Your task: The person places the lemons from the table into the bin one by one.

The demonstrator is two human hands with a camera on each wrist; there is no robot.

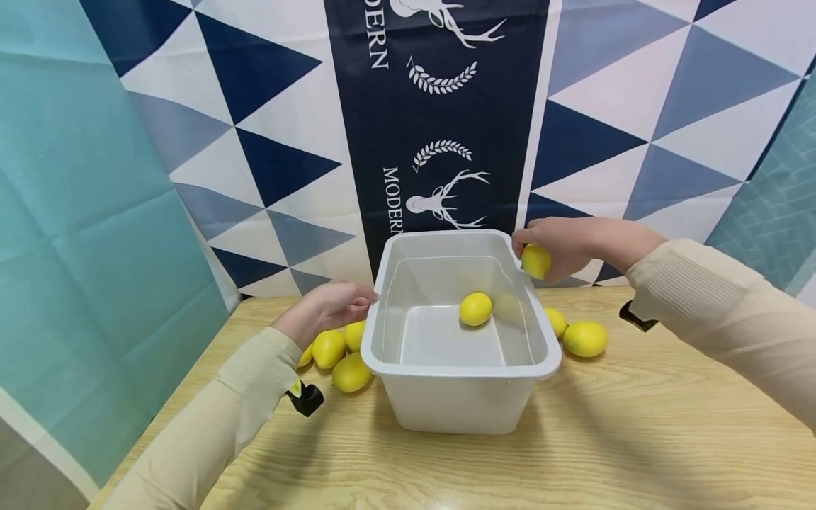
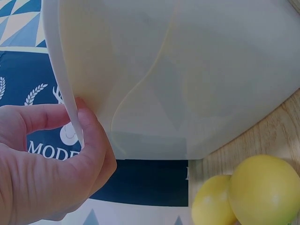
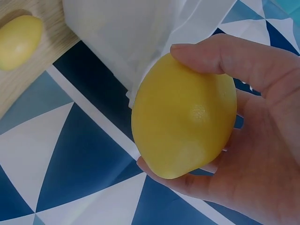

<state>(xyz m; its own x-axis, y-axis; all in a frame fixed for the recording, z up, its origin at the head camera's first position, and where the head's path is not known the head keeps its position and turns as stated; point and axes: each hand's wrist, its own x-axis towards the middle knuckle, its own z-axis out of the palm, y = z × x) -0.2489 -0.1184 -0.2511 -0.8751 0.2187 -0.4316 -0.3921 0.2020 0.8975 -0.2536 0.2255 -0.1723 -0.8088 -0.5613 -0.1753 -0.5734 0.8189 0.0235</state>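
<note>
A white plastic bin (image 1: 455, 400) stands on the wooden table, with one lemon (image 1: 475, 309) lying on its floor. My left hand (image 1: 334, 306) pinches the bin's left rim between thumb and fingers, as the left wrist view shows closely (image 2: 61, 164). At the bin's far right corner my right hand (image 1: 567, 244) grips another lemon (image 3: 185, 117), held above the table just outside the rim. The thumb lies over the top of this lemon and the fingers curl beneath it.
Several lemons (image 1: 329, 348) lie on the table left of the bin, below my left hand. To its right are two more lemons (image 1: 585, 338). A patterned cloth (image 1: 446, 120) hangs right behind the bin, and a teal cloth (image 1: 95, 212) hangs along the left side.
</note>
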